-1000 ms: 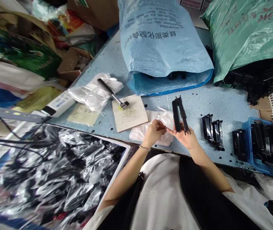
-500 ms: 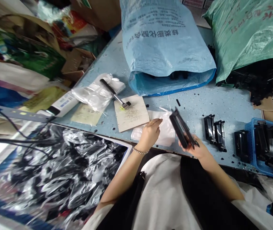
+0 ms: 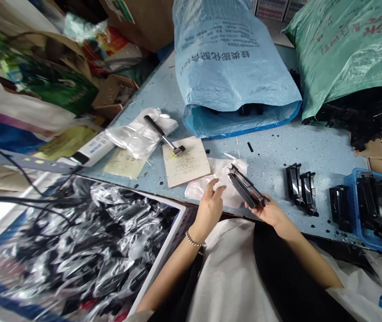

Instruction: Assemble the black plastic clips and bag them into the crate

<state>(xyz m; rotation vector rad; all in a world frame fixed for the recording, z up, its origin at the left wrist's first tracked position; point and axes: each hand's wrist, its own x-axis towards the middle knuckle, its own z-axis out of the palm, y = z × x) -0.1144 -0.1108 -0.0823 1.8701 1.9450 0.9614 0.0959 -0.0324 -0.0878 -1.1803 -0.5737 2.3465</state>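
My right hand (image 3: 267, 212) grips one end of a long black plastic part (image 3: 246, 185), which slants up and left over the bench. Clear plastic bags (image 3: 199, 190) lie flat beneath it near the bench's front edge. My left hand (image 3: 210, 206), with a ring and a beaded bracelet, hovers over the bags with its fingers apart and bent, holding nothing. It is left of the black part and not touching it. A hammer (image 3: 165, 136) rests with its head on a pale square board (image 3: 187, 167).
A blue sack (image 3: 231, 80) lies open at the back; a green sack (image 3: 348, 58) spills black parts at right. More black parts (image 3: 301, 188) stand by a blue basket (image 3: 353, 179). A bin of bagged parts (image 3: 110, 241) sits lower left. Folded bags (image 3: 133, 136) lie beside the board.
The black part has turned in my right hand, showing a shinier face and sitting slightly lower. My left hand has spread its fingers and dropped a little. The whole view has shifted slightly.
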